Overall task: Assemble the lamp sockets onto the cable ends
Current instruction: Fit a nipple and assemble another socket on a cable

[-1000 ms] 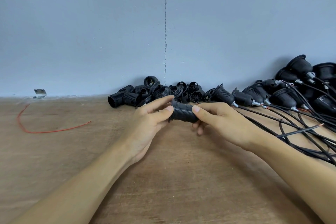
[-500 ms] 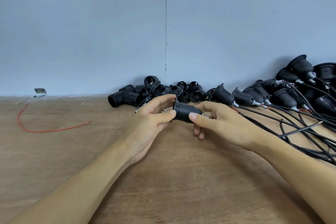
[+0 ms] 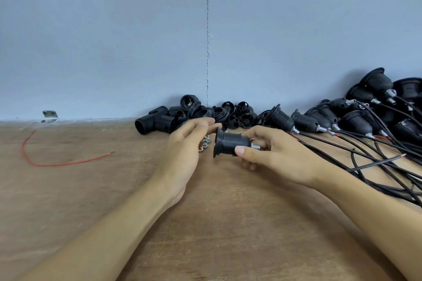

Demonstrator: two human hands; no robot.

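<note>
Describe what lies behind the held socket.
A pile of loose socket parts lies along the wall behind the socket. The right hand and left hand cover the table just behind it.

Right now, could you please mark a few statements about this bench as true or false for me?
1. The right hand holds a black socket. True.
2. The red wire lies right of both hands. False: it lies to their left.
3. Loose socket parts are piled by the wall. True.
4. The left hand grips a cable. False: its fingers are stretched out beside the socket's rim.
5. The black cables lie on the right. True.
</note>
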